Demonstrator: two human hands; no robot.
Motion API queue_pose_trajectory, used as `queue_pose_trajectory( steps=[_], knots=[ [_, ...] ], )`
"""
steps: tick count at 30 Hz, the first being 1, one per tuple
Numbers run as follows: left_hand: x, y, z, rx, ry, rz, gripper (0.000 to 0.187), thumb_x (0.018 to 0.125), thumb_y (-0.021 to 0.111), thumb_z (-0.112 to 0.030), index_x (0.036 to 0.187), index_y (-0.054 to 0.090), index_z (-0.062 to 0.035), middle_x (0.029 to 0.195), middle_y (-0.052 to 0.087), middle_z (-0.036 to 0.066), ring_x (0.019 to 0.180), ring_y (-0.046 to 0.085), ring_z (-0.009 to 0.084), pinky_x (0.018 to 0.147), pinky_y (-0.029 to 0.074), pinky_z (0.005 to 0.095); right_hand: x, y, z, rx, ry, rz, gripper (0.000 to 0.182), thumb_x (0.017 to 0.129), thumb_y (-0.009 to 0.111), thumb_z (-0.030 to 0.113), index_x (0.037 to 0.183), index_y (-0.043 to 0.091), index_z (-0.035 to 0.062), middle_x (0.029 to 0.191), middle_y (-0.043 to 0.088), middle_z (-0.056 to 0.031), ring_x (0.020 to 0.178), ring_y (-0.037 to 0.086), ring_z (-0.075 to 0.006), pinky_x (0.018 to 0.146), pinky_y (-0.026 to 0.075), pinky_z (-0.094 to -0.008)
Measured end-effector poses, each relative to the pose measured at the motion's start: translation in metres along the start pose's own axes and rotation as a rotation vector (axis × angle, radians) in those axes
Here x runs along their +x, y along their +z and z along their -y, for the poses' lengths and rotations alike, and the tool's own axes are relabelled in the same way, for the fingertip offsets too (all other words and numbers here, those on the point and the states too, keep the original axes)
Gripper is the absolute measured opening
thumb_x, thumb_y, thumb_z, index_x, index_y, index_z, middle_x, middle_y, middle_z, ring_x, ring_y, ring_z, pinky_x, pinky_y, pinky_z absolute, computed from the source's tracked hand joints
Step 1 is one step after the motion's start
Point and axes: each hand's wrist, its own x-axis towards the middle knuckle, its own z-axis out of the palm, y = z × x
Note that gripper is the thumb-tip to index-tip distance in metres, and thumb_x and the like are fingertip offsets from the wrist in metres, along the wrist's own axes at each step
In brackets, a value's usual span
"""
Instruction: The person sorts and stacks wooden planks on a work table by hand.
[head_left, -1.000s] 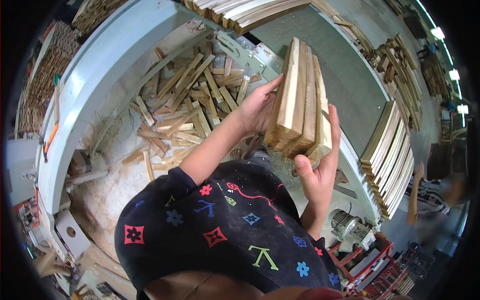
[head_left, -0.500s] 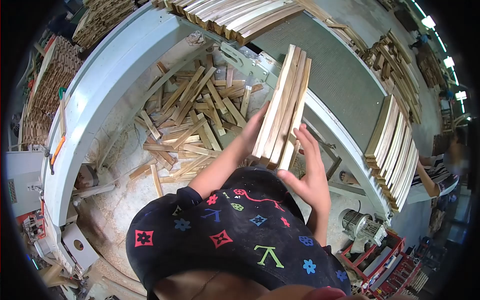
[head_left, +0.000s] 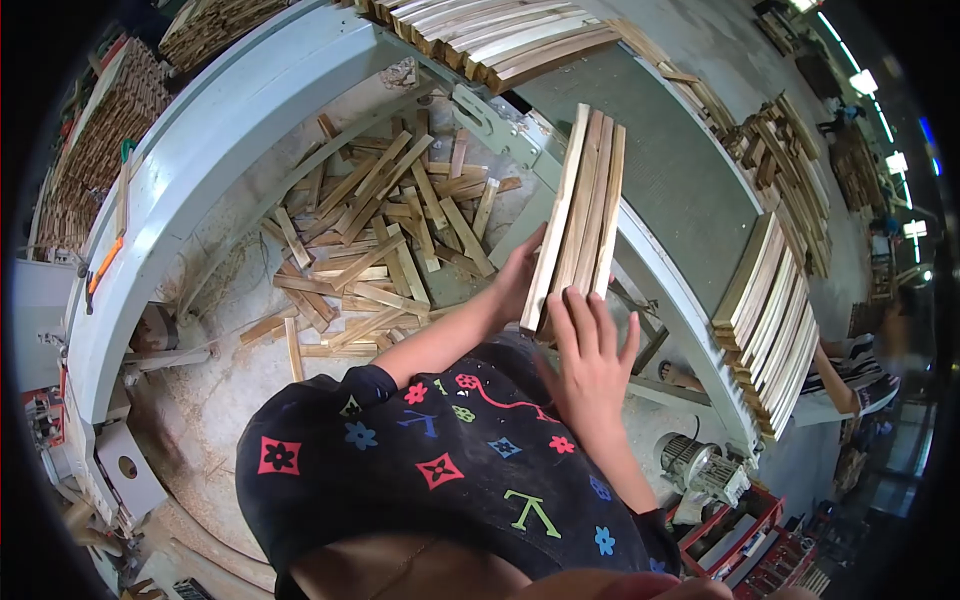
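A bundle of several wooden strips (head_left: pixel 577 210) slants up and away in front of my chest, the strips side by side and slightly fanned at the far end. My left hand (head_left: pixel 520 272) is closed around its left side, its fingers mostly hidden beneath the wood. At the near end, my right hand (head_left: pixel 592 360) has its fingers spread, some fingertips touching the strips. The thumb of this hand is hard to make out. Behind the bundle's far end lies a grey-green conveyor belt (head_left: pixel 660 165).
Loose wood offcuts (head_left: pixel 390 230) lie heaped on the floor inside the curved pale machine frame (head_left: pixel 215 150). Rows of strips (head_left: pixel 490 35) rest on the belt's far left, with another row (head_left: pixel 770 325) at right beside a co-worker's arm (head_left: pixel 836 380). A motor (head_left: pixel 700 465) sits below.
My right hand has moved from beside the bundle onto its near end, fingertips now on the wood. The strips have turned slightly more upright in view and fanned apart a little.
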Motion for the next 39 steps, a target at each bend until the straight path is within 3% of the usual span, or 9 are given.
queue_pose_trajectory(
  steps=[12, 16, 18, 23, 26, 28, 32, 34, 39],
  knots=[
    [0.007, -0.015, 0.004, -0.061, -0.002, 0.001, 0.072, 0.101, 0.028, -0.058, 0.148, 0.035, -0.0032, 0.136, 0.05, 0.025, 0.114, 0.06, 0.0396, 0.095, 0.051, 0.0503, -0.014, 0.033, -0.019, 0.127, -0.173, -0.407, 0.059, 0.068, 0.083, 0.022, 0.123, 0.063, 0.0142, 0.126, 0.06, -0.0007, 0.117, 0.055, -0.0206, 0.113, 0.025, -0.0555],
    [-0.001, -0.043, 0.007, 0.081, 0.061, -0.275, 0.061, 0.101, 0.039, -0.055, 0.135, 0.053, -0.0069, 0.118, 0.066, 0.016, 0.104, 0.066, 0.0269, 0.091, 0.054, 0.0429, -0.011, 0.04, -0.017, 0.369, -0.18, -0.752, 0.057, 0.07, 0.082, 0.02, 0.121, 0.059, 0.0114, 0.126, 0.06, -0.0054, 0.119, 0.054, -0.0244, 0.11, 0.03, -0.0517],
    [-0.006, -0.053, 0.017, 0.078, 0.022, -0.31, 0.059, 0.1, 0.041, -0.055, 0.133, 0.055, -0.0086, 0.118, 0.066, 0.011, 0.102, 0.067, 0.0245, 0.088, 0.055, 0.0418, 0.011, 0.051, -0.027, 0.125, -0.015, -0.475, 0.061, 0.067, 0.085, 0.033, 0.116, 0.058, 0.0092, 0.12, 0.06, -0.0125, 0.121, 0.053, -0.0279, 0.106, 0.034, -0.0511],
    [-0.01, -0.085, 0.025, 0.015, -0.079, -0.297, 0.065, 0.098, 0.042, -0.059, 0.137, 0.053, -0.0082, 0.128, 0.063, 0.011, 0.111, 0.063, 0.0251, 0.098, 0.05, 0.0396, 0.017, 0.012, -0.033, 0.139, 0.105, -0.814, 0.046, 0.096, 0.059, 0.037, 0.13, 0.055, 0.0057, 0.115, 0.063, -0.0107, 0.099, 0.064, -0.027, 0.088, 0.049, -0.0439],
    [-0.014, -0.09, 0.03, 0.042, -0.006, -0.304, 0.066, 0.095, 0.047, -0.061, 0.134, 0.057, -0.008, 0.122, 0.066, 0.008, 0.108, 0.064, 0.0217, 0.096, 0.051, 0.0364, 0.038, 0.015, -0.06, 1.124, 0.151, -1.416, 0.066, 0.097, 0.044, 0.058, 0.134, 0.043, 0.0035, 0.111, 0.058, -0.0172, 0.104, 0.062, -0.0238, 0.09, 0.055, -0.0367],
    [-0.016, -0.116, 0.036, -0.08, -0.08, -0.233, 0.069, 0.095, 0.046, -0.063, 0.136, 0.055, -0.0084, 0.125, 0.065, 0.008, 0.107, 0.064, 0.0207, 0.094, 0.052, 0.0361, 0.035, -0.024, -0.09, 1.652, -0.029, -1.556, 0.048, 0.105, 0.039, 0.039, 0.136, 0.041, 0.0032, 0.096, 0.061, -0.0081, 0.082, 0.067, -0.0195, 0.068, 0.061, -0.0317],
    [-0.015, -0.101, 0.037, 0.107, -0.174, -0.205, 0.086, 0.091, 0.043, -0.071, 0.144, 0.043, -0.0037, 0.133, 0.057, 0.014, 0.107, 0.063, 0.0269, 0.095, 0.052, 0.0379, 0.039, 0.0, -0.172, 1.625, 0.384, -1.188, 0.037, 0.101, 0.048, 0.015, 0.135, 0.04, 0.004, 0.088, 0.056, -0.0052, 0.066, 0.053, -0.0079, 0.051, 0.048, -0.0189],
    [-0.011, -0.108, 0.039, 0.129, -0.186, -0.157, 0.089, 0.089, 0.042, -0.073, 0.145, 0.041, -0.0039, 0.137, 0.054, 0.014, 0.119, 0.058, 0.0315, 0.104, 0.046, 0.0426, 0.051, 0.066, -0.213, 2.028, 0.349, -0.92, 0.019, 0.103, 0.045, 0.02, 0.116, 0.044, 0.0061, 0.093, 0.059, -0.0087, 0.068, 0.055, -0.0101, 0.052, 0.048, -0.0196],
    [-0.017, -0.097, 0.038, 0.088, -0.199, -0.233, 0.08, 0.092, 0.044, -0.069, 0.144, 0.046, -0.0074, 0.137, 0.056, 0.012, 0.118, 0.06, 0.0248, 0.103, 0.048, 0.0403, 0.084, 0.12, -0.133, 1.634, 0.868, -0.525, 0.044, 0.099, 0.051, 0.046, 0.114, 0.059, 0.0054, 0.092, 0.054, -0.0083, 0.083, 0.054, -0.0166, 0.076, 0.05, -0.0354]
  ],
)
